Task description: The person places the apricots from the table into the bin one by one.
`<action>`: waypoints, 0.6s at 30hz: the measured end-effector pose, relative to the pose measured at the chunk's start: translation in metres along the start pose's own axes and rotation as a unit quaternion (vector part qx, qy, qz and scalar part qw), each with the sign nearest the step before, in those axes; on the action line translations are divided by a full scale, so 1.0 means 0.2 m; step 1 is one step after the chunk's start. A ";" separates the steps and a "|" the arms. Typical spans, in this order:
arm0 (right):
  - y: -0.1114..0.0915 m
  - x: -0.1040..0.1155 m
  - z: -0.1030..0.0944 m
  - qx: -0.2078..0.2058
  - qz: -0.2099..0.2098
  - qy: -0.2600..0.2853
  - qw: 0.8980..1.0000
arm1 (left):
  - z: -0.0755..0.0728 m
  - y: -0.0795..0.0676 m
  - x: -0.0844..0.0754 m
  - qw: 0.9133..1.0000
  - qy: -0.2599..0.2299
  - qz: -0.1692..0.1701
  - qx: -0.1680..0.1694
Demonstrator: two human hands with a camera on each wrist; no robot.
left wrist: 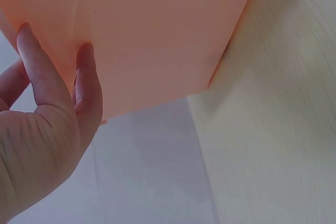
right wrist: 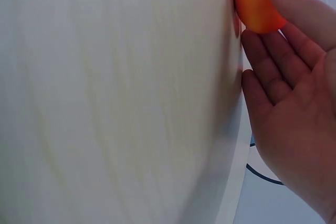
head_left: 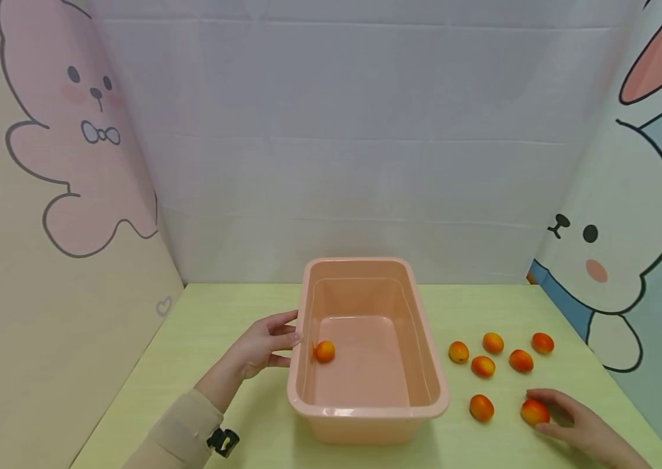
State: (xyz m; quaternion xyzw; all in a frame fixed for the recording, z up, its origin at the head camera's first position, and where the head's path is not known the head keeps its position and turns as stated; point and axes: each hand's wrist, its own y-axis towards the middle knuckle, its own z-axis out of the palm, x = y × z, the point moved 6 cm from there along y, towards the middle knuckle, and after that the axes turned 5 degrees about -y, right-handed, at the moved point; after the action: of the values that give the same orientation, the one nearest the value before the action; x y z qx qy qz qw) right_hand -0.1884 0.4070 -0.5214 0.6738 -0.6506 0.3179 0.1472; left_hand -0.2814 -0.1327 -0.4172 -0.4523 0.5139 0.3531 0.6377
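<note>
One apricot (head_left: 534, 412) is under my right hand (head_left: 577, 426) at the near right of the table (head_left: 225, 312), with my fingers curling over the top of it and my thumb coming in from the side. On the wrist view the fruit sits right at my fingertips (right wrist: 294, 3), so I'd call that a light pinch, with the apricot down on the table.

Left hand (head_left: 260, 345) is flat against the outside left wall of the pink tub (head_left: 366, 417), fingers straight and just pressing on it, not wrapped round anything.

Inside the tub there's one apricot already (head_left: 325, 352), lying on the bottom near the left wall.

Six more-ish on the table: one loose fruit (head_left: 481, 408) just left of the one I've got, and a cluster of five (head_left: 500, 355) a bit further back, between the tub and the bunny wall panel (head_left: 629, 260).
</note>
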 end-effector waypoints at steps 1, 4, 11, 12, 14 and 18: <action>0.00 0.00 0.00 -0.002 0.002 -0.002 1.000 | 0.00 0.00 0.00 1.000 0.000 0.000 0.000; 0.01 -0.01 0.00 -0.009 0.000 -0.011 1.000 | 0.00 0.00 0.00 1.000 0.001 0.001 0.000; 0.00 -0.01 -0.02 -0.029 -0.010 -0.015 0.999 | 0.00 0.00 0.00 1.000 0.003 0.002 0.002; 0.00 -0.01 -0.02 -0.030 -0.011 -0.007 0.999 | 0.00 0.00 0.00 1.000 0.003 0.002 0.002; 0.00 -0.01 -0.03 -0.030 -0.011 0.010 0.999 | 0.00 0.00 0.00 1.000 0.004 0.002 0.003; 0.00 0.00 -0.03 -0.029 -0.006 0.039 0.999 | 0.00 0.00 0.00 1.000 0.005 0.001 0.003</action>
State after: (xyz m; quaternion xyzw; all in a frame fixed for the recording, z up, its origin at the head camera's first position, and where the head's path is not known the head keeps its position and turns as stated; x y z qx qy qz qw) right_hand -0.1905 0.4108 -0.5160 0.6604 -0.6493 0.3237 0.1937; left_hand -0.2822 -0.1323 -0.4170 -0.4514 0.5185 0.3501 0.6362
